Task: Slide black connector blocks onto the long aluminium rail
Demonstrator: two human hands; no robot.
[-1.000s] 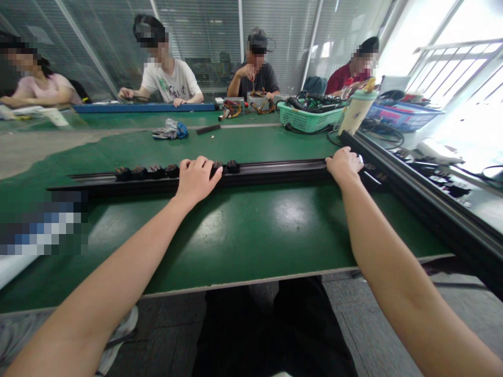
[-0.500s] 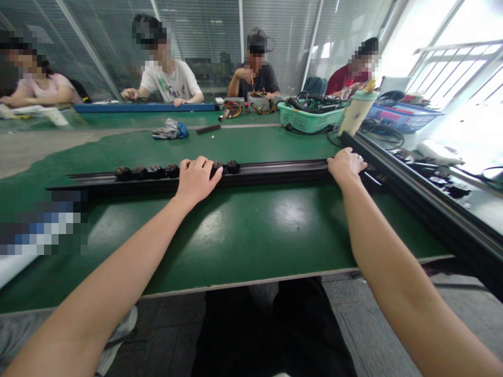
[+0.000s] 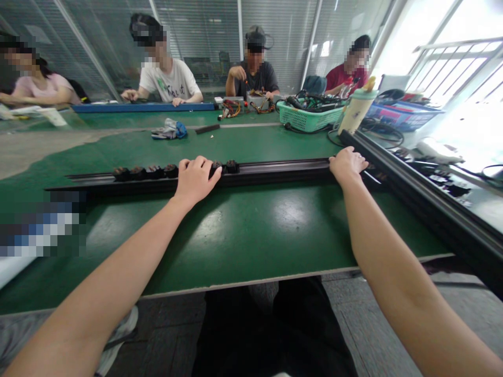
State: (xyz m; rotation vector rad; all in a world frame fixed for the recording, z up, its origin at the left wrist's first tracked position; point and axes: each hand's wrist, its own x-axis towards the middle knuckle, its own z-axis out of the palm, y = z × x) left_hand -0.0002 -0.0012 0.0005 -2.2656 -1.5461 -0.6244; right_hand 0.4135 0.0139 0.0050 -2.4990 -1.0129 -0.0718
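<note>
Across the table (image 3: 251,230), left grip (image 3: 194,178) and right grip (image 3: 348,165) clasp a long, black, grooved rail (image 3: 281,172).

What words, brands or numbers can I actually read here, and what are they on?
White T-shirt: possibly "Robot", but too blurred to be sure.
Cream bottle: small dark marks, too small to read.
Crosswise black rail: no readable text.
No brand or number can be read with certainty.
</note>
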